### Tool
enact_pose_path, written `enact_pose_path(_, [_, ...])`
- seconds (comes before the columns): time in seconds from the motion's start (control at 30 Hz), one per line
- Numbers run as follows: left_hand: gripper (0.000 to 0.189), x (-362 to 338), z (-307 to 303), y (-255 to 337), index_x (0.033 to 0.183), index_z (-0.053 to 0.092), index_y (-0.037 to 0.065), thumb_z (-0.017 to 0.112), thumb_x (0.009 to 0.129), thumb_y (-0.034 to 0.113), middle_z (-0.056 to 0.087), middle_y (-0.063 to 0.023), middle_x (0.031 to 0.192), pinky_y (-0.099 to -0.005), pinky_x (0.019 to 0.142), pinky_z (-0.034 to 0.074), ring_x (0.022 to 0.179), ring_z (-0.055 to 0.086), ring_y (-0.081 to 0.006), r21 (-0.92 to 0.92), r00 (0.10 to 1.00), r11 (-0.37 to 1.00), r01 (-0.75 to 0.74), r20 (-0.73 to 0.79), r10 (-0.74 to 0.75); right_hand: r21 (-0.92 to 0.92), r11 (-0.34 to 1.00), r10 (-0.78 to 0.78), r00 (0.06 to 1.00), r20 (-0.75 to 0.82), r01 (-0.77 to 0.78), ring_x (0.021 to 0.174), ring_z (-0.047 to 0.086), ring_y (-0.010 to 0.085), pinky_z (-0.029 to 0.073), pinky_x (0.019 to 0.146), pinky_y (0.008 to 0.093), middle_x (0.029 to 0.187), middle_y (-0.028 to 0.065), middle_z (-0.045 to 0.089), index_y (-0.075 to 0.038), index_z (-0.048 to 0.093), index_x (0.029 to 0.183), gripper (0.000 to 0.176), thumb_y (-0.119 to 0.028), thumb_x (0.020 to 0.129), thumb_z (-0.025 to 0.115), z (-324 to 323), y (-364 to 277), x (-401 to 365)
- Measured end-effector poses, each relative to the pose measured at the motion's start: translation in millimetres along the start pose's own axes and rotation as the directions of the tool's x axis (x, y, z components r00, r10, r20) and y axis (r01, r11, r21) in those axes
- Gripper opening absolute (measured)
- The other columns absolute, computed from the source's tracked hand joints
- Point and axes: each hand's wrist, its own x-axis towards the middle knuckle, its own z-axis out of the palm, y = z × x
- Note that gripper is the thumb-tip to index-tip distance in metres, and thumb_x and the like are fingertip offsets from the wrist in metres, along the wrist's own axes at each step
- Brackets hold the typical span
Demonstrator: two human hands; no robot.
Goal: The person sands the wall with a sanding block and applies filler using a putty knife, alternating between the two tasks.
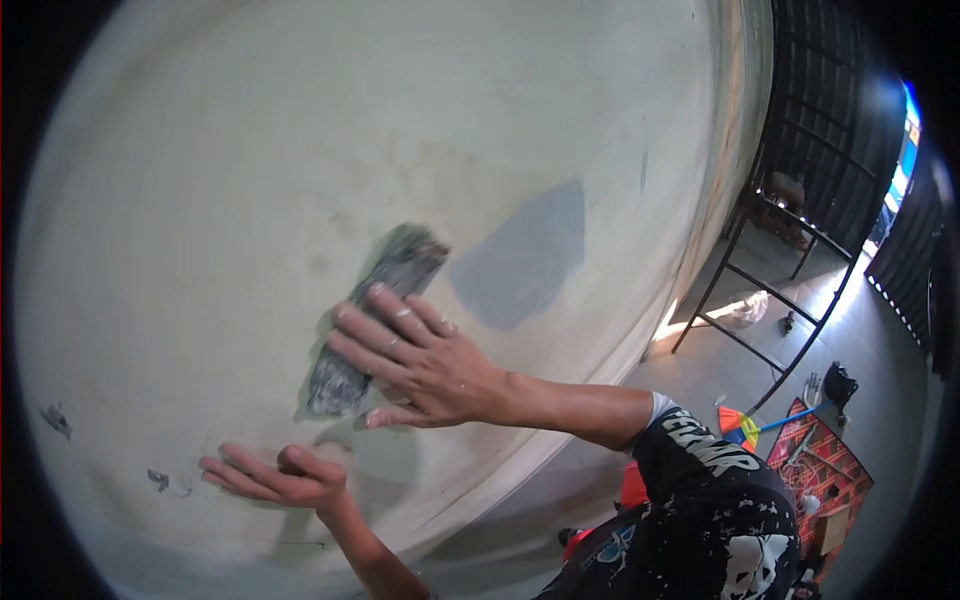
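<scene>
My right hand (430, 365) lies over a long, dark grey sanding block (343, 385), its fingers spread across the block's back and its thumb at the side. The block is held against a pale, off-white wall (250, 180) and looks worn, with a ragged end. A smooth grey patch (525, 260) shows on the wall beside the block. My left hand (285, 477) is close to the wall, apart from the block, with fingers stretched out and nothing visible in it. Small dark chipped spots (158, 480) mark the wall near the left hand.
A dark metal frame (735, 270) like a ladder or scaffold stands on the tiled floor (690, 345). Farther along the floor are a patterned red mat (850, 470) with items on it, a blue-handled broom (740, 425) and a black bag (840, 382).
</scene>
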Motion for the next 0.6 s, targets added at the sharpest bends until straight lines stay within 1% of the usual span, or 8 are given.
enact_pose_path(0.03, [0.064,0.3,-0.1,0.8,0.153,0.042,-0.006,0.042,0.107,0.038,0.029,-0.0324,0.162,-0.0643,0.120,0.021,0.151,0.025,-0.0527,0.005,1.000,1.000,0.006,-0.001,-0.005,0.031,0.998,-0.064,0.997,0.038,0.062,0.159,0.013,0.0334,0.011,0.128,0.0499,0.172,0.0097,0.020,-0.011,0.025,0.164,0.092,-0.073,0.098,0.038,-5.4,7.6,-1.3])
enact_pose_path(0.07, [0.063,0.9,-1.3,1.2,0.154,0.040,-0.006,0.042,0.107,0.036,0.029,-0.0304,0.162,-0.0610,0.121,0.021,0.152,0.025,-0.0492,0.008,1.000,1.000,0.016,0.002,-0.016,0.171,0.983,-0.078,0.996,0.042,0.070,0.159,0.016,0.0268,0.013,0.128,0.0461,0.171,0.0058,0.023,-0.014,0.026,0.164,0.087,-0.070,0.099,0.038,-13.4,13.0,-2.2])
enact_pose_path(0.2, [0.063,-0.1,0.8,2.4,0.156,0.032,-0.009,0.041,0.108,0.032,0.028,-0.0312,0.162,-0.0606,0.121,0.022,0.152,0.024,-0.0498,0.034,0.999,0.999,0.018,0.045,-0.019,0.405,0.911,-0.103,0.994,0.036,0.080,0.159,0.017,0.0268,0.014,0.128,0.0462,0.171,0.0053,0.025,-0.015,0.029,0.163,0.085,-0.070,0.099,0.039,-36.8,61.8,-23.5])
enact_pose_path(0.23, [0.063,6.6,-1.2,11.9,0.156,0.032,-0.009,0.041,0.108,0.032,0.028,-0.0312,0.162,-0.0606,0.121,0.022,0.152,0.024,-0.0498,0.058,0.999,0.998,0.004,0.047,-0.007,0.352,0.935,-0.049,0.999,0.015,0.040,0.158,0.020,0.0267,0.015,0.128,0.0469,0.170,0.0047,0.028,-0.018,0.032,0.163,0.083,-0.070,0.100,0.039,-42.0,82.8,-35.5])
enact_pose_path(0.3, [0.063,19.3,-5.5,40.9,0.156,0.032,-0.009,0.041,0.108,0.031,0.027,-0.0314,0.162,-0.0602,0.122,0.021,0.152,0.023,-0.0498,0.011,0.979,0.986,0.164,0.120,-0.164,0.226,0.974,0.032,0.999,-0.017,-0.028,0.157,0.024,0.0276,0.015,0.127,0.0483,0.169,0.0049,0.031,-0.022,0.036,0.162,0.079,-0.070,0.100,0.041,-56.8,134.5,-60.1])
enact_pose_path(0.37, [0.065,45.0,12.7,83.8,0.156,0.031,-0.008,0.043,0.107,0.032,0.025,-0.0321,0.163,-0.0604,0.122,0.019,0.152,0.022,-0.0502,-0.080,0.986,0.989,0.123,0.122,-0.113,0.121,0.988,0.100,0.995,-0.024,-0.096,0.157,0.024,0.0279,0.017,0.127,0.0492,0.169,0.0048,0.030,-0.026,0.035,0.162,0.078,-0.067,0.098,0.047,-76.7,194.5,-89.4])
enact_pose_path(0.43, [0.069,74.9,36.4,130.6,0.158,0.031,-0.004,0.046,0.104,0.037,0.023,-0.0318,0.164,-0.0623,0.123,0.014,0.153,0.020,-0.0509,0.040,0.980,0.999,-0.035,0.200,0.026,0.080,0.981,0.178,0.984,-0.015,-0.177,0.156,0.026,0.0279,0.018,0.126,0.0498,0.169,0.0031,0.031,-0.029,0.035,0.162,0.077,-0.064,0.096,0.054,-95.0,248.6,-118.2])
enact_pose_path(0.6, [0.079,141.3,109.7,246.2,0.160,0.030,0.000,0.048,0.100,0.046,0.019,-0.0294,0.167,-0.0672,0.121,0.007,0.155,0.011,-0.0513,0.061,0.987,0.988,-0.145,0.075,0.140,0.016,0.957,0.290,0.952,-0.098,-0.290,0.156,0.025,0.0340,0.018,0.126,0.0500,0.168,0.0067,0.033,-0.025,0.040,0.161,0.076,-0.057,0.095,0.060,-134.0,343.0,-155.1])
